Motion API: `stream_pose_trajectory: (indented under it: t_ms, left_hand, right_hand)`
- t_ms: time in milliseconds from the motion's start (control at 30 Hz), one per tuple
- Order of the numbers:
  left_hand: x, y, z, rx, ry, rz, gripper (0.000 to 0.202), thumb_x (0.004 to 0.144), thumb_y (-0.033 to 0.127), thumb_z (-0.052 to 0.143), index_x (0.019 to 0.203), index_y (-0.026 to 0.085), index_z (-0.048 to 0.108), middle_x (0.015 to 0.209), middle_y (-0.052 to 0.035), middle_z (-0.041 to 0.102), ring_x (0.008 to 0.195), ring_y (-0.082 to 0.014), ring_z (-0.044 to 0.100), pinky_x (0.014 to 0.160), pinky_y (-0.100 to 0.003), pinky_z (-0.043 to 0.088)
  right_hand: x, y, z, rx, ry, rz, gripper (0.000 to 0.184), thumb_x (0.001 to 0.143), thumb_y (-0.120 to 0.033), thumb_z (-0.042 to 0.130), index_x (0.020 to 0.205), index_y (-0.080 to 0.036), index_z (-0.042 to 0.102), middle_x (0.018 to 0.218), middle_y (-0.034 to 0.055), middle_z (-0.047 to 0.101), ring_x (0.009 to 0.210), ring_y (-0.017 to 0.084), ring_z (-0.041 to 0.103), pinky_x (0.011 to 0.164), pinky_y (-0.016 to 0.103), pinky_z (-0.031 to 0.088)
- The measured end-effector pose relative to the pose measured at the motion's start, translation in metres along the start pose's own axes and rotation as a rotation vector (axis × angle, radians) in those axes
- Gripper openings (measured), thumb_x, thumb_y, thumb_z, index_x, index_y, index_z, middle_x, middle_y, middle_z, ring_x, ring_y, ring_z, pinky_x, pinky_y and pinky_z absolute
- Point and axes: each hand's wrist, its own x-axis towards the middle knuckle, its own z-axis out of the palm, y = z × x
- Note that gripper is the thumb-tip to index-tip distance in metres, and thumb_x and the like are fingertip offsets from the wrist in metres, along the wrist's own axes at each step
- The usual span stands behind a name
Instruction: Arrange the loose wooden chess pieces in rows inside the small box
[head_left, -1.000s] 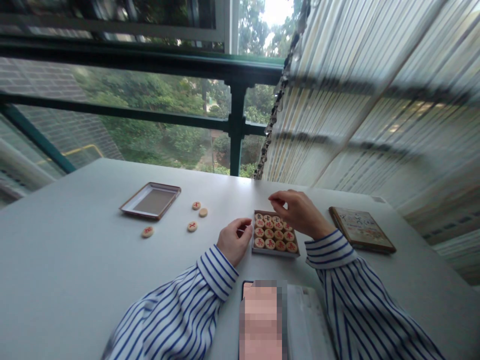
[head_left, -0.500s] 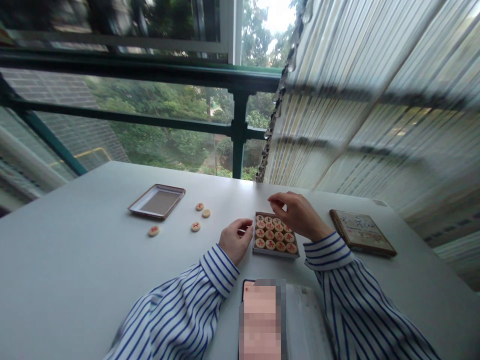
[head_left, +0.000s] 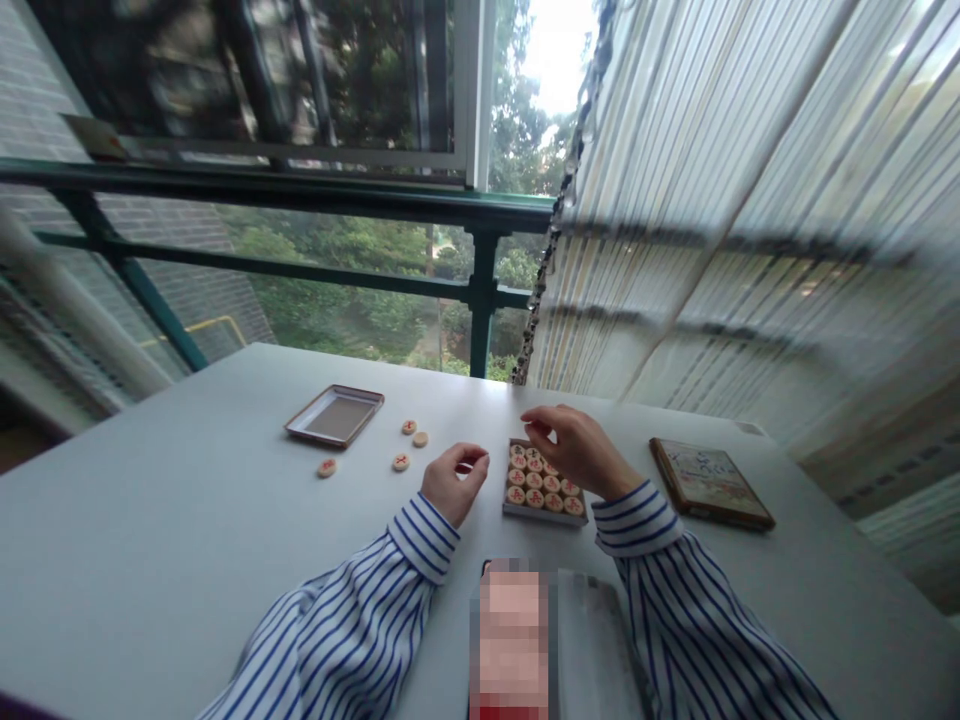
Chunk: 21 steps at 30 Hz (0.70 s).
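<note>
A small square box (head_left: 541,513) full of round wooden chess pieces with red marks sits on the white table (head_left: 150,560). My right hand (head_left: 568,449) hovers over the box's far edge, fingers bent down in a pinch onto the pieces. My left hand (head_left: 452,480) rests just left of the box, fingers curled with a dark small thing between thumb and fingers that I cannot make out. Several loose pieces (head_left: 401,461) lie on the table to the left.
An empty brown-rimmed tray (head_left: 334,417) lies at the far left of the pieces. A brown lid or board (head_left: 709,481) lies to the right of the box. A window railing (head_left: 480,290) and slatted blinds (head_left: 750,200) stand behind the table. A phone-like object (head_left: 517,640) sits near me.
The view has tilted up, so everything sits lower and smaller. My right hand has dipped slightly toward the box's far row; my left hand stays beside the box.
</note>
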Motion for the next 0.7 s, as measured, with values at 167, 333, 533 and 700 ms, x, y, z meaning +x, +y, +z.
stream_pose_trajectory:
  t_ms: [167, 333, 533, 700]
  left_hand:
    - [-0.007, -0.003, -0.031, 0.097, 0.018, 0.067, 0.015, 0.074, 0.028, 0.053, 0.074, 0.015, 0.061, 0.069, -0.002, 0.064, 0.064, -0.0122, 0.06, 0.063, -0.023, 0.05]
    - [-0.018, -0.016, -0.067, 0.196, 0.054, 0.076, 0.016, 0.074, 0.03, 0.053, 0.075, 0.016, 0.06, 0.069, -0.002, 0.064, 0.064, -0.0126, 0.06, 0.064, -0.025, 0.05]
    - [-0.031, -0.031, -0.107, 0.319, 0.104, 0.105, 0.015, 0.074, 0.029, 0.053, 0.076, 0.016, 0.06, 0.069, -0.0013, 0.064, 0.062, -0.0121, 0.06, 0.062, -0.024, 0.049]
    - [-0.036, -0.047, -0.133, 0.434, 0.148, 0.125, 0.015, 0.074, 0.029, 0.053, 0.075, 0.016, 0.059, 0.069, -0.0016, 0.063, 0.061, -0.0123, 0.059, 0.061, -0.025, 0.049]
  right_hand:
    - [-0.003, -0.005, -0.004, 0.013, 0.0, -0.029, 0.021, 0.08, -0.021, 0.047, 0.095, -0.017, 0.062, 0.078, 0.0046, 0.063, 0.07, 0.013, 0.057, 0.068, 0.025, 0.043]
    - [-0.005, -0.009, -0.009, 0.038, 0.012, -0.04, 0.021, 0.081, -0.022, 0.047, 0.094, -0.017, 0.062, 0.081, 0.0049, 0.064, 0.07, 0.013, 0.057, 0.066, 0.025, 0.044]
    - [-0.001, -0.024, -0.002, 0.056, -0.016, -0.064, 0.022, 0.081, -0.023, 0.046, 0.095, -0.018, 0.062, 0.078, 0.0046, 0.064, 0.068, 0.013, 0.056, 0.064, 0.024, 0.043]
    - [0.011, -0.057, 0.009, -0.001, -0.157, -0.194, 0.024, 0.083, -0.021, 0.042, 0.096, -0.017, 0.062, 0.08, 0.005, 0.065, 0.07, 0.013, 0.056, 0.065, 0.024, 0.04]
